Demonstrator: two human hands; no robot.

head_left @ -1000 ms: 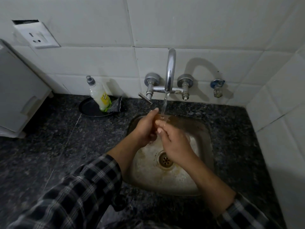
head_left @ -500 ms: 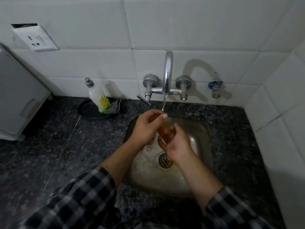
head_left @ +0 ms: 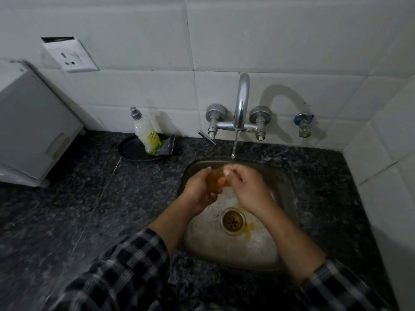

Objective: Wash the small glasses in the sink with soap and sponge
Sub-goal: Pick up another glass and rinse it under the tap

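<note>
At the back edge of the surface, left of the sink (head_left: 283, 184), a soap bottle (head_left: 147, 133) is propped, leaning, on a black plate (head_left: 129, 151). Over the far part of the sink, a small glass (head_left: 216, 181) is held between both hands: the left hand (head_left: 197, 194) is curled round its lower end, and the right hand (head_left: 249, 189) is pinched on its upper end. Its long axis is judged to be tilted, with the upper end aimed toward the back rim and the water stream (head_left: 234, 149); which end is the mouth cannot be told. The stream falls just behind it, so the glass is best carried back under it and gripped firmly, as wet glass may slip.
</note>
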